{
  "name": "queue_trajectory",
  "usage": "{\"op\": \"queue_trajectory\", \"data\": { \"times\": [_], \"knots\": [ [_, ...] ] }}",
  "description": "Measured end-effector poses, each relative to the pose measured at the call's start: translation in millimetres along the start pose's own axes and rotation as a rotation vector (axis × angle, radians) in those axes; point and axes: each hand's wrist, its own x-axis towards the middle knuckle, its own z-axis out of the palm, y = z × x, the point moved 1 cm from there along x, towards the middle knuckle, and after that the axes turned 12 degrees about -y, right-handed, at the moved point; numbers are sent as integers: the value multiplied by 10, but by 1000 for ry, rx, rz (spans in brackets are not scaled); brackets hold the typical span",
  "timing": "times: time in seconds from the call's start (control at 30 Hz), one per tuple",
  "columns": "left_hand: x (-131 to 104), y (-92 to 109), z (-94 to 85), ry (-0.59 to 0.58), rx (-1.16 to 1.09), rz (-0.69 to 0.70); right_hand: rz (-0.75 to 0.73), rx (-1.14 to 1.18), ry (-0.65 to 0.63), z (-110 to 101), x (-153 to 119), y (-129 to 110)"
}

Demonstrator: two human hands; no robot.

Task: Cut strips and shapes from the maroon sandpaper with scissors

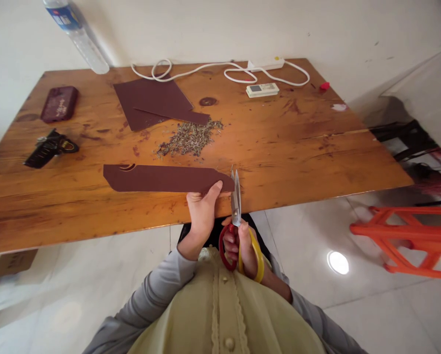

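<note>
A long maroon strip (161,179) with a curved cut near its left end extends over the table's front part. My left hand (203,209) pinches it near its right end, thumb on top. My right hand (242,246) is wrapped round the red and yellow handles of the scissors (236,201). Their blades point away from me, slightly parted, at the strip's right tip. Behind the strip lies a heap of small brownish scraps (193,137), beside a maroon sheet (154,98) with a narrow maroon piece (191,116) on it.
On the wooden table (279,147) are a dark red case (59,103), a black clip-like object (50,148), a plastic bottle (80,42), a white remote (262,90) and a power strip (265,64) with its cable. An orange frame (412,238) stands at the right.
</note>
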Motion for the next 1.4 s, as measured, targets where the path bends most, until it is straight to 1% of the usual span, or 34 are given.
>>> {"op": "queue_trajectory", "data": {
  "times": [0.17,0.33,0.6,0.83,1.13,1.4],
  "knots": [
    [7,19,15,17,-16,-5,-60,-83,-25,1,-26,-13],
    [11,7,9,29,6,23,-58,-155,-27,8,-61,-38],
    [8,-12,-5,9,11,20,-53,-81,-8,31,32,15],
    [10,-22,-3,9,6,13,-41,-49,23,45,38,62],
    [26,28,33,0,-70,-37,12,-67,15,11,-14,-22],
    [55,-13,-19,-8,5,-2,26,-108,32,-44,-78,-37]
  ]
}}
